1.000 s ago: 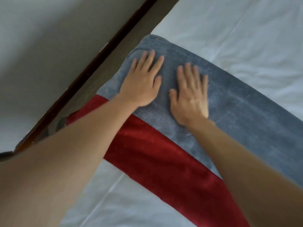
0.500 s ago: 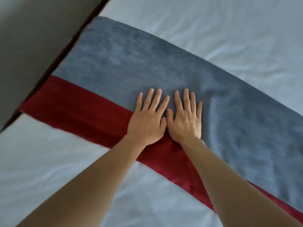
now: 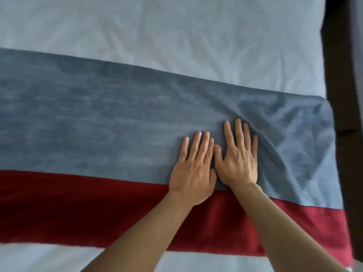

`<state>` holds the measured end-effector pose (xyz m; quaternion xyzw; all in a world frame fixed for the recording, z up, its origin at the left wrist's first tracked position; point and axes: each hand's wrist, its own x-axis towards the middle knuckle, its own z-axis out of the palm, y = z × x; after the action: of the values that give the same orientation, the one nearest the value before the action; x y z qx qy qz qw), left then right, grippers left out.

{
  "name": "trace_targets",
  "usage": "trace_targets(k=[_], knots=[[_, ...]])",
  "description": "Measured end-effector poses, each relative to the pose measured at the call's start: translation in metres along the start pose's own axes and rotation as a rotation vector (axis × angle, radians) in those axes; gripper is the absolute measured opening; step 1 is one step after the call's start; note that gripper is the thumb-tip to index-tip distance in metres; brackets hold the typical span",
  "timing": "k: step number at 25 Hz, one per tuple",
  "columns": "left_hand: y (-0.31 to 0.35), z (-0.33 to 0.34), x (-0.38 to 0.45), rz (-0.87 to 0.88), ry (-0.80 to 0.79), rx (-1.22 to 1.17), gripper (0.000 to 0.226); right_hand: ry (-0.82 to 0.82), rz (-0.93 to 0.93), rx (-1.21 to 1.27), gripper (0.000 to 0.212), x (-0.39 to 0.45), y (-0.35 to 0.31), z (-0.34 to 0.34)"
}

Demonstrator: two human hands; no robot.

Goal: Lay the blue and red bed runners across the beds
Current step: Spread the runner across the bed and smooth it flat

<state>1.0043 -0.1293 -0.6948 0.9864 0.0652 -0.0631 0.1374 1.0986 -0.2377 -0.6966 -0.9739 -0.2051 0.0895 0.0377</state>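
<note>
Head view looks straight down on the bed runner (image 3: 98, 118), a wide blue band with a red band (image 3: 78, 209) along its near edge, lying flat across the white sheet (image 3: 176, 32) from the left of the picture to the bed's right edge, where its end folds over the side. Both hands lie palm-down on the blue part, side by side and touching at the thumbs, near that right end. The left hand (image 3: 193, 173) has straight fingers resting flat, with its heel over the line where blue meets red. The right hand (image 3: 238, 163) is likewise flat with fingers slightly spread; neither grips any cloth. A ridge of creases (image 3: 275, 146) curves off the right fingertips toward the edge, so the flat palms seem placed to press and sweep that slack outward. Beyond the bed's right side runs a dark gap (image 3: 337, 75).
</note>
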Motion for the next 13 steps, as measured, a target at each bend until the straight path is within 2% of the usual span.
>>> trace_targets(k=[4,6,8,9,10,13], knots=[[0.130,0.032,0.050,0.138,-0.062,-0.023,0.075,0.035,0.184,0.005,0.073,-0.005,0.143,-0.014],[0.183,0.042,0.071,0.234,-0.091,-0.021,0.075,0.015,0.334,0.066,0.074,-0.012,0.207,-0.018],[0.205,0.039,0.086,0.294,-0.078,-0.062,0.073,-0.005,0.484,0.168,0.074,-0.013,0.244,-0.026],[0.200,0.035,0.093,0.271,-0.045,-0.087,0.071,0.016,0.494,0.188,0.073,-0.009,0.249,-0.031],[0.187,0.028,0.099,0.208,-0.002,-0.103,0.070,0.063,0.438,0.193,0.071,-0.002,0.246,-0.036],[0.114,0.008,0.118,-0.048,0.090,-0.002,0.070,0.142,0.074,0.227,0.065,0.043,0.186,-0.045]])
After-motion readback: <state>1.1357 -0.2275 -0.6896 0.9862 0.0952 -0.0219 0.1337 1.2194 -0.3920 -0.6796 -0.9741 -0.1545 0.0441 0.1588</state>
